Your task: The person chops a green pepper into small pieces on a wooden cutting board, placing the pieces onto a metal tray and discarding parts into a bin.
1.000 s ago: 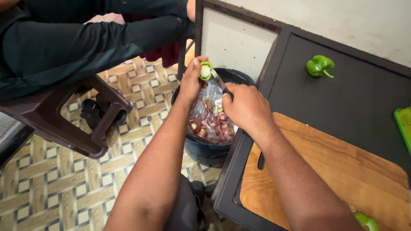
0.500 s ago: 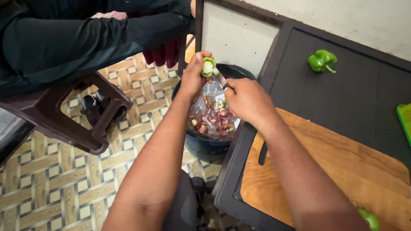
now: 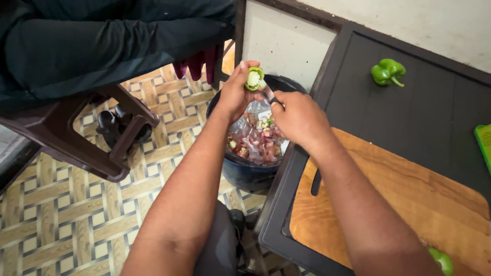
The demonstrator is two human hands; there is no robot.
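Observation:
My left hand holds a cut green pepper piece, its pale seeded core showing, above a dark bin. My right hand grips a knife whose blade points at the pepper's core. The bin is lined with a clear bag holding reddish onion peels and green scraps. Both hands hover just above the bin, beside the dark table's left edge.
A wooden cutting board lies on the dark table. A whole green pepper sits at the back, another pepper piece at the bottom right. A person in dark sleeves sits on a brown plastic stool on patterned floor tiles.
The hands have stayed over the bin. The knife has shifted slightly against the pepper core; the view has drifted a little.

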